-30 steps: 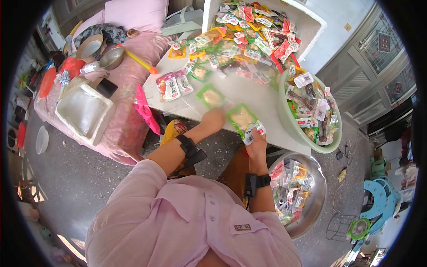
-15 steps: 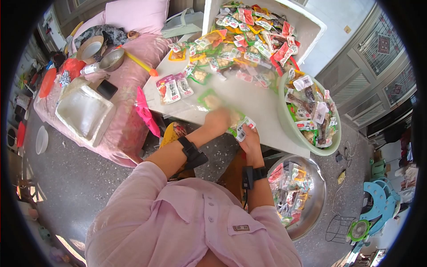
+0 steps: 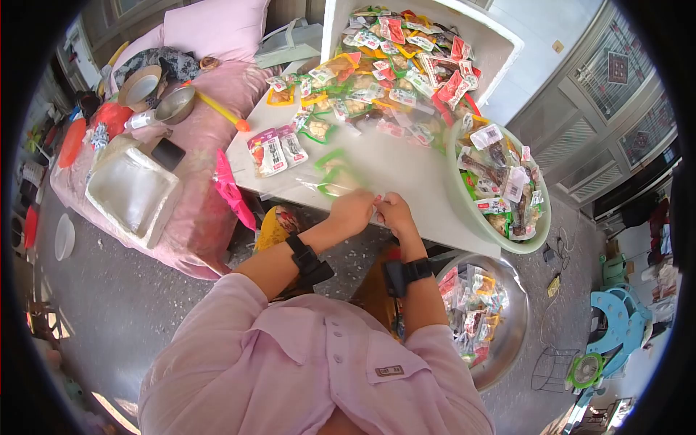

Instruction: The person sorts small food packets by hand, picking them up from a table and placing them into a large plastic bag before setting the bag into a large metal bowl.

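Observation:
My left hand [image 3: 353, 212] and my right hand [image 3: 396, 215] meet at the table's near edge, fingertips pinched close together. Both are closed at the mouth of a clear plastic bag [image 3: 304, 185], which stretches out leftward across the tabletop. Green-edged food packets [image 3: 339, 179] with pale contents show in the bag, blurred. Beyond it lie a purple-and-white pouch [image 3: 267, 154] and a smaller similar pouch [image 3: 292, 145]. My fingers hide the bag's edge.
Packets spill from a white foam box [image 3: 500, 54] onto the white table [image 3: 413, 174]. A pale green basin [image 3: 464, 196] of packets stands at the table's right end. Below sits a metal basin [image 3: 511, 326] with more packets. A pink-covered bed [image 3: 210, 174] is at left.
The green-edged packet in my right hand has left it, and more green now shows in the bag. My right hand has come up beside my left, fingers pinched.

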`<act>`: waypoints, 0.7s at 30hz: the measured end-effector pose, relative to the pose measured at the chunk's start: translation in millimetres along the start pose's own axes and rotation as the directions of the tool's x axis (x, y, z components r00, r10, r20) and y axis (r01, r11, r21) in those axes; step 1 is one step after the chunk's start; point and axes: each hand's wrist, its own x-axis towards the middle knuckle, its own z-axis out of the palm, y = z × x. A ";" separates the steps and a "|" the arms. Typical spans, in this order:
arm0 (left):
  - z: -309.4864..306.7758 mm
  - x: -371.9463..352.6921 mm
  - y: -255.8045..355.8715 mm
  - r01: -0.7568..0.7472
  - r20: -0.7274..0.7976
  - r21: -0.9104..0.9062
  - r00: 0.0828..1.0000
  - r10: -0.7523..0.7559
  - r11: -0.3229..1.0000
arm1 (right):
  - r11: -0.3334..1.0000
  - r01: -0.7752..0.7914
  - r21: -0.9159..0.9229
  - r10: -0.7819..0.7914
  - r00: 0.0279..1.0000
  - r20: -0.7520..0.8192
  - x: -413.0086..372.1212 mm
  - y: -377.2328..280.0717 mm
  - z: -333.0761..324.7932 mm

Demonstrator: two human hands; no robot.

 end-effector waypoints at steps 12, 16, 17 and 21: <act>1.4 0.3 -19.1 -0.218 -0.096 -0.031 0.972 0.215 0.975 | 0.995 -0.090 0.045 0.083 0.987 0.139 19.9 -8.3 -16.3; -2.2 8.8 -29.6 -0.281 -0.114 -0.007 0.954 0.279 0.960 | 0.999 0.042 0.002 -0.040 0.975 -0.219 31.3 0.0 -41.5; -2.4 10.9 -33.3 -0.293 -0.128 0.013 0.948 0.292 0.956 | 0.997 0.054 0.061 -0.035 0.960 -0.278 39.2 1.3 -47.1; 6.4 8.6 -49.8 -0.312 -0.101 0.111 0.941 0.323 0.944 | 0.958 0.108 0.265 0.028 0.886 -0.463 90.4 7.6 -74.0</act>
